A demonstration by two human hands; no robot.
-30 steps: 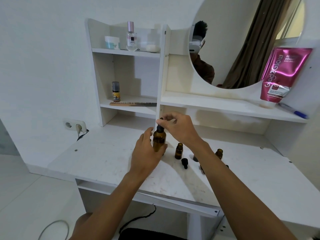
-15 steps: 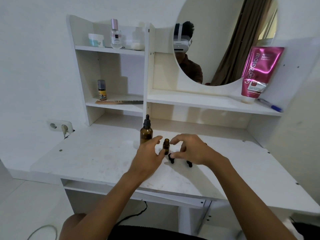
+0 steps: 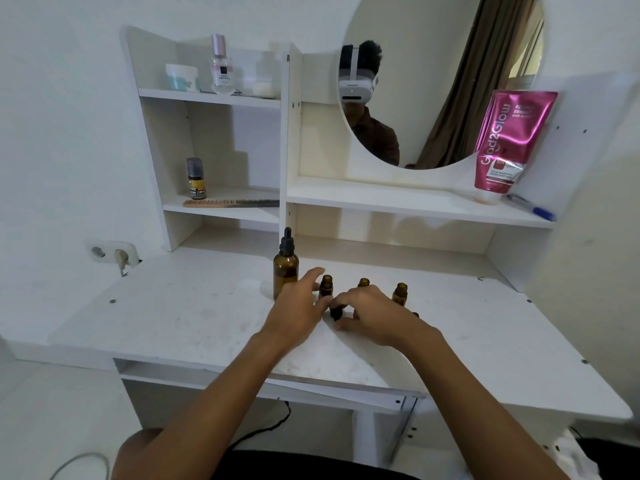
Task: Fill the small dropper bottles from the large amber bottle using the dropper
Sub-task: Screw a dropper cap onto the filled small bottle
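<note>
Right hand [image 3: 374,315] pinches a black cap [image 3: 336,312] on the counter [image 3: 194,313]; left hand [image 3: 298,308] loose, fingers apart, beside a small bottle [image 3: 326,285]. Big amber bottle [image 3: 286,273] upright behind.

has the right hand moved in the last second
Yes: the right hand came down and right, from just below the shelf divider to the desk, pinching a black cap.

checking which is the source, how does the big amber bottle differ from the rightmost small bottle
The big amber bottle is taller and wider than the rightmost small bottle. The big amber bottle wears a black dropper cap; the rightmost small bottle's neck is open. Both are amber glass, upright on the desk.
</note>
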